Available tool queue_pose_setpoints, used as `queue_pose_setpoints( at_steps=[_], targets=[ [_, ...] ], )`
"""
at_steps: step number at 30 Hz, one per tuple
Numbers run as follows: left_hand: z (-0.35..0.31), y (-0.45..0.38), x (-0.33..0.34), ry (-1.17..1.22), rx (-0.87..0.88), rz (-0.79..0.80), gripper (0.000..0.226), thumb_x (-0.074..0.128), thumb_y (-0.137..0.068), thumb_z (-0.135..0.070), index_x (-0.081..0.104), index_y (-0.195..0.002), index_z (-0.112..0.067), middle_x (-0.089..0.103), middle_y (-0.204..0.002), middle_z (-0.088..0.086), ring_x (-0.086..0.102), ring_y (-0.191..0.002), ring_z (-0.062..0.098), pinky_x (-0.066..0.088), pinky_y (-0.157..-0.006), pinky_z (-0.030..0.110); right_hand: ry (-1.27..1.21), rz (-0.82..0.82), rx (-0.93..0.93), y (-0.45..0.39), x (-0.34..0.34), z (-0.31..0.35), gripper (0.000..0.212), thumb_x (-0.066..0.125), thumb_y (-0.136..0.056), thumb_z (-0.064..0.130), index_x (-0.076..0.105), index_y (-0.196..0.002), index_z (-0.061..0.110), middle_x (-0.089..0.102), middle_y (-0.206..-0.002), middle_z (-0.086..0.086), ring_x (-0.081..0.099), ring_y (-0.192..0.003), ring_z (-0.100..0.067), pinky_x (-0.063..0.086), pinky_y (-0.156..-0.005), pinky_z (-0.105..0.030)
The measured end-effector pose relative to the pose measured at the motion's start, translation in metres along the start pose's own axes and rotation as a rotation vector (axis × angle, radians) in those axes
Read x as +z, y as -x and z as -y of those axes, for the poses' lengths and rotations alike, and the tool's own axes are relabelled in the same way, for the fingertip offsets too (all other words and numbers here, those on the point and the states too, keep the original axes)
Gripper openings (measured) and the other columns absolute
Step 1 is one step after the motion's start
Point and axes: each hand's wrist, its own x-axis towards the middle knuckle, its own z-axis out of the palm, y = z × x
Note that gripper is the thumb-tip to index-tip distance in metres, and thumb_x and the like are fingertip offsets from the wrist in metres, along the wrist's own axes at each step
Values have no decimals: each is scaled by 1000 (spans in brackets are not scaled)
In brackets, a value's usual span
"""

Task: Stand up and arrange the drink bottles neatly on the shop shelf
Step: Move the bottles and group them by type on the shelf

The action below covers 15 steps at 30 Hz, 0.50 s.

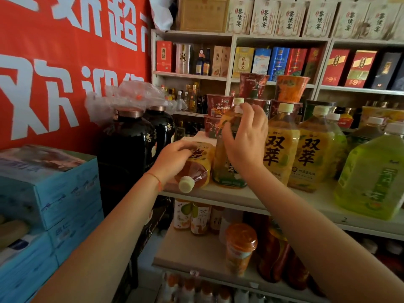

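The toppled tea bottle (197, 165) was the landmark: it lay on its side at the left end of the white shelf (240, 199), pale cap pointing out over the front edge. The left hand (175, 158) curled down over its far end, gripping it. Just right of it, the right hand (244, 141) wrapped its fingers around the shoulder of an upright green-labelled tea bottle (229, 149), which leaned slightly. Further right along the shelf stood two yellow-labelled tea bottles (282, 143), upright and touching, then a big green tea jug (371, 171) near the front edge.

So, by my reading, the row was mostly standing; the lying bottle was yet to be raised and the held one squared up.

Left of the lying bottle sat blue cartons (50, 186), then dark glazed jars (129, 141). Behind it rose stacked instant-noodle cups (253, 86); beyond those, shelves of boxed liquor (279, 62), and a red banner (65, 62) on the left wall.
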Motion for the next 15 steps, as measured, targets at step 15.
queue_pose_setpoints(
  at_steps=[15],
  targets=[
    [6,12,-13,201,3,27,33,43,-104,-14,73,-115,-24,68,-120,-6,62,-115,11,53,-91,25,1,341,-668,76,2,22,28,59,-91,27,65,-110,7,65,-122,-12,61,-115,-33,52,-93,-47]
  ],
)
